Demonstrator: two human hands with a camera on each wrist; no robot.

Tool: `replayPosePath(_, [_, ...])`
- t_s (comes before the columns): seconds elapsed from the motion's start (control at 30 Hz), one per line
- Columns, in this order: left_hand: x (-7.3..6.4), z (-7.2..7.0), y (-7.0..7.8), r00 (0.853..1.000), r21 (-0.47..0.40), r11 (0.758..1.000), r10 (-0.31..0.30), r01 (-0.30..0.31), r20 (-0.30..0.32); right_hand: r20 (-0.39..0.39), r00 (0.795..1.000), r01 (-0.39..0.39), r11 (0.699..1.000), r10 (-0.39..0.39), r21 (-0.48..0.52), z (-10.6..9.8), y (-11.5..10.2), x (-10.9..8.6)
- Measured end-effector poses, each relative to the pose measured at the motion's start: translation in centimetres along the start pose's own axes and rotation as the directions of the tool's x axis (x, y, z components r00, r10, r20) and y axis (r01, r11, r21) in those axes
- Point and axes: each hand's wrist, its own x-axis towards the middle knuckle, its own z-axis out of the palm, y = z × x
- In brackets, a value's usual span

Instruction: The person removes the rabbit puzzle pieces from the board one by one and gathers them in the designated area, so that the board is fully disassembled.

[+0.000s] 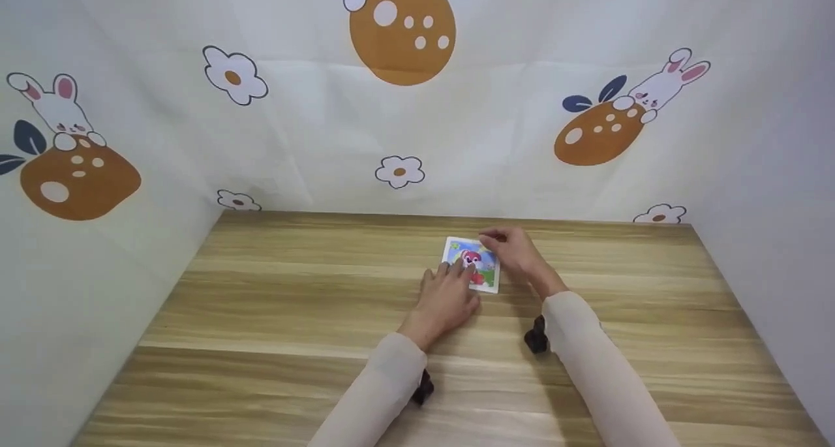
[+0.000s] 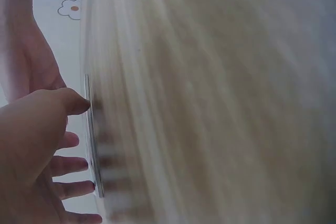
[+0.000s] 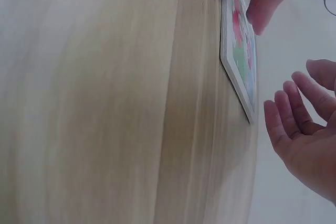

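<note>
White-edged and brightly coloured, a square picture board (image 1: pixel 486 264) with a red-eared cartoon animal lies flat beneath the fingertips of the left hand (image 1: pixel 445 301), whose fingers are spread apart and rest on it, clasping nothing. The right hand (image 1: pixel 518 250) is poised just beside the board's far right corner, fingers loosely bent, holding nothing. Wood-grain tabletop (image 1: pixel 293 290) extends around both hands; beyond them hangs a rabbit-printed cloth (image 1: pixel 313 121).

Picture card (image 1: pixel 486 265): set on the table (image 1: pixel 293 290), toward its back
Left hand (image 1: pixel 449 298): laid over the card's near-left part
Right hand (image 1: pixel 520 251): placed by the card's far-right corner
Cloth backdrop (image 1: pixel 313 121): hung behind the table
</note>
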Motion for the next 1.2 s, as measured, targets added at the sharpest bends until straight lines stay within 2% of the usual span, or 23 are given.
replayPosePath(0.23, [0.3,0.2,0.4,1.0,-0.005,1.0,-0.002,0.002,0.018,-0.002,1.0,-0.008,1.0,0.008,0.029,1.5,0.2,0.7])
replayPosePath(0.47, [0.2,0.5,0.7,0.999,0.033,0.999,0.019,-0.017,-0.046,0.026,1.0,-0.005,1.0,0.004,0.005,2.2,0.1,1.0])
replayPosePath(0.6, [0.1,0.6,0.8,0.999,0.048,0.999,0.021,-0.019,-0.049,0.077,0.997,-0.015,1.0,0.014,0.01,2.5,-0.1,1.1])
replayPosePath(0.93, [0.3,0.9,1.2,0.999,0.106,0.994,-0.033,0.033,-0.005,0.102,0.991,-0.092,0.995,0.087,0.042,2.6,-0.1,1.5])
replayPosePath(1.03, [0.4,1.1,1.5,0.998,0.094,0.994,-0.054,0.055,-0.016,0.082,0.992,-0.095,0.994,0.09,0.051,2.7,0.0,1.6])
replayPosePath(1.2, [0.5,1.2,1.7,0.997,0.083,0.993,-0.078,0.08,-0.024,0.063,0.997,-0.056,0.998,0.053,0.038,3.0,-0.1,1.7])
